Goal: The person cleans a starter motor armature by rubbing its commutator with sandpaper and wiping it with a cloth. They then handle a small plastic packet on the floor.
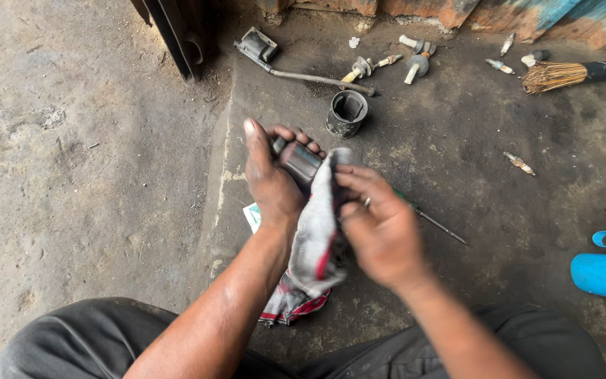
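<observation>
At the centre of the frame, the left hand [269, 179] is closed around a dark metal cylinder [299, 161], which sticks out above its fingers. The right hand [376, 221], just right of it, grips a grey and red rag [315, 238] pressed against the cylinder. A black cup-shaped part [347, 114] stands on the floor just above them.

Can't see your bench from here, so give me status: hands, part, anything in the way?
Left hand grips dark cylindrical part. Right hand presses rag on it. Nothing between the hands.
</observation>
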